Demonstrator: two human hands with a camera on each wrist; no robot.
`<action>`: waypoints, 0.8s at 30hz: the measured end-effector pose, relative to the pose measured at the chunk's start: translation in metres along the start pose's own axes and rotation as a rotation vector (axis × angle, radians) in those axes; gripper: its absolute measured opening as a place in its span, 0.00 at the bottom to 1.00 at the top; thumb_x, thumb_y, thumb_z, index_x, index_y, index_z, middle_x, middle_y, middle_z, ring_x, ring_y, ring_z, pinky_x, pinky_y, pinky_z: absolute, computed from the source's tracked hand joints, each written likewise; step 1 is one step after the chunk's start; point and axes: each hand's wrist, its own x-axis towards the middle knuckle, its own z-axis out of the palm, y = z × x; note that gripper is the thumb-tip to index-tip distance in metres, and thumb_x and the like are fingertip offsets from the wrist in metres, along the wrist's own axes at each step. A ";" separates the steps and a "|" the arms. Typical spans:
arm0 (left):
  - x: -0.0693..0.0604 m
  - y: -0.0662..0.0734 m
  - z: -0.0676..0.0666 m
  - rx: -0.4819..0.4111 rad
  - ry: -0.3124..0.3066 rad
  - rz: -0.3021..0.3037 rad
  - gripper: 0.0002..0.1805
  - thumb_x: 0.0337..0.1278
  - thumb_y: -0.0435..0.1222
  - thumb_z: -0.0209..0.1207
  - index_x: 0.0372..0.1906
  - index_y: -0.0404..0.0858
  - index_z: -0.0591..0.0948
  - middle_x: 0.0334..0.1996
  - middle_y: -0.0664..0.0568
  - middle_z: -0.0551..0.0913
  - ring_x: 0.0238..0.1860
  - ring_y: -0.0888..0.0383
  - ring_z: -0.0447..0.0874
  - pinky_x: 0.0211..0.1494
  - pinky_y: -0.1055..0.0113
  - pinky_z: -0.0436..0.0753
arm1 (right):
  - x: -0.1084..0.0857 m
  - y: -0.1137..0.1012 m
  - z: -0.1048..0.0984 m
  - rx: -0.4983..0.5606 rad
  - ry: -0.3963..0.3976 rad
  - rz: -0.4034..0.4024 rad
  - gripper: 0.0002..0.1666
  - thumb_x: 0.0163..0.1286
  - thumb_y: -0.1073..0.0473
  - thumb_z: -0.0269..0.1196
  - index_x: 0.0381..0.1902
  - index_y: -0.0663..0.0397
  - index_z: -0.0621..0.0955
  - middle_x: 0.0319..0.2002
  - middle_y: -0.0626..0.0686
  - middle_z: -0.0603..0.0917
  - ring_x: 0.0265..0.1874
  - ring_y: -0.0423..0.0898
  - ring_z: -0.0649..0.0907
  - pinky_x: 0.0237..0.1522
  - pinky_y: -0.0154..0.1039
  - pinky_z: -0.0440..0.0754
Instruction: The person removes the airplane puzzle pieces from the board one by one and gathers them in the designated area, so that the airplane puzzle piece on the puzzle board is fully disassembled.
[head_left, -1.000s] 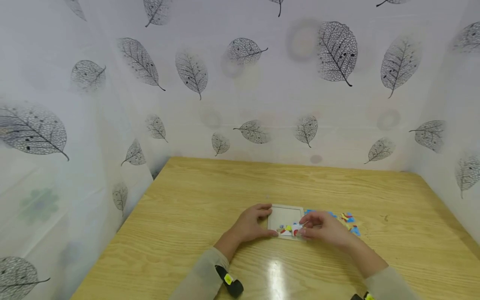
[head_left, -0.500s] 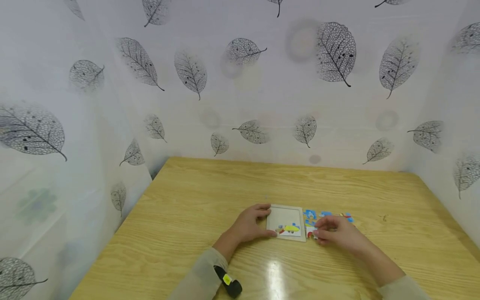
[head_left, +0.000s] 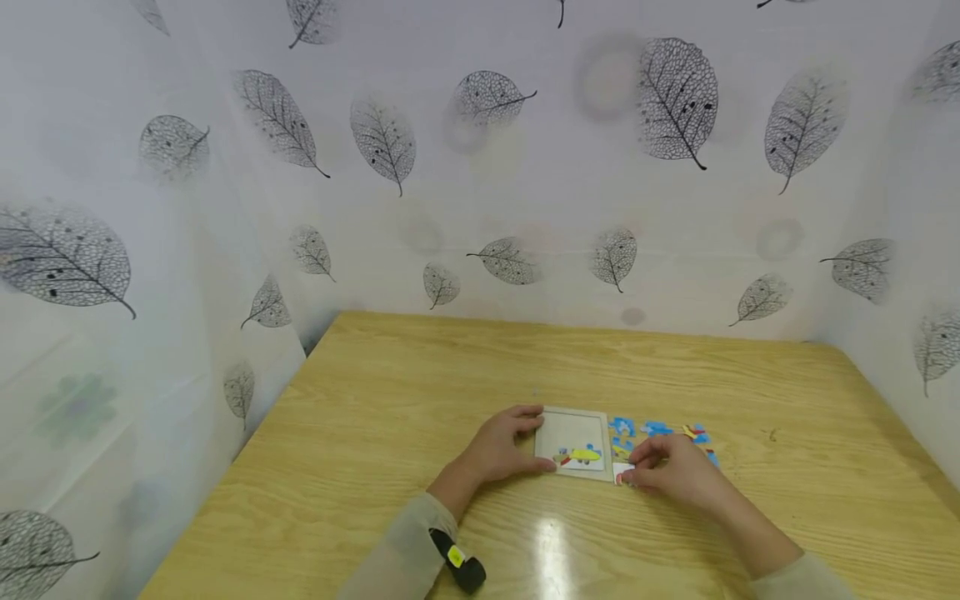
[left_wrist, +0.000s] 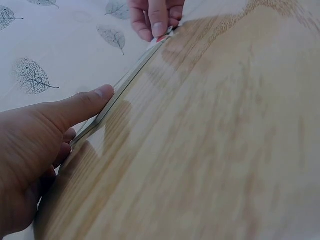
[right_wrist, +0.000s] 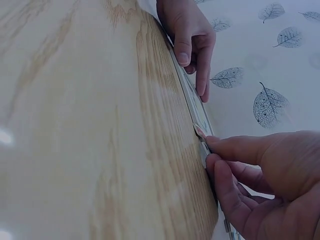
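Note:
A shallow wooden jigsaw puzzle tray [head_left: 564,427] lies on the table, with a strip of fitted pieces [head_left: 582,457] along its near side, showing yellow and white. My left hand [head_left: 508,450] holds the tray's left side between thumb and fingers; the left wrist view shows the thumb [left_wrist: 92,101] along the near rim. Just off the tray's right edge, my right hand [head_left: 675,473] pinches a white-and-red jigsaw piece [head_left: 621,472] between thumb and fingers. In the right wrist view that piece [right_wrist: 200,131] is tilted, one edge raised.
Several loose blue and yellow jigsaw pieces [head_left: 622,427] lie right of the tray, some partly hidden behind the right hand. The wooden table [head_left: 420,375] meets a leaf-patterned curtain [head_left: 555,192] at the back and sides.
My right hand has moved right with the white-and-red piece, from over the tray's near right corner to beside the tray. The left hand stays on the tray.

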 end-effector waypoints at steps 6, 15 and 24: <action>0.000 0.001 -0.002 -0.004 0.001 -0.002 0.44 0.46 0.57 0.73 0.69 0.43 0.75 0.73 0.62 0.68 0.75 0.54 0.65 0.75 0.55 0.68 | -0.002 0.000 0.002 -0.046 0.032 -0.008 0.17 0.56 0.54 0.76 0.38 0.59 0.83 0.31 0.50 0.84 0.28 0.41 0.81 0.28 0.32 0.81; -0.002 0.003 -0.002 -0.017 -0.002 -0.002 0.44 0.45 0.57 0.74 0.68 0.42 0.75 0.72 0.62 0.69 0.74 0.53 0.65 0.75 0.55 0.68 | -0.001 0.005 -0.003 0.141 -0.064 -0.046 0.19 0.63 0.57 0.71 0.45 0.65 0.83 0.37 0.55 0.82 0.36 0.42 0.83 0.36 0.36 0.88; -0.001 0.003 -0.003 -0.012 0.008 0.003 0.44 0.46 0.57 0.74 0.68 0.42 0.75 0.72 0.62 0.69 0.74 0.54 0.65 0.75 0.55 0.68 | 0.006 0.000 -0.001 0.200 -0.151 -0.105 0.21 0.66 0.56 0.69 0.51 0.67 0.82 0.37 0.56 0.82 0.37 0.44 0.87 0.39 0.37 0.88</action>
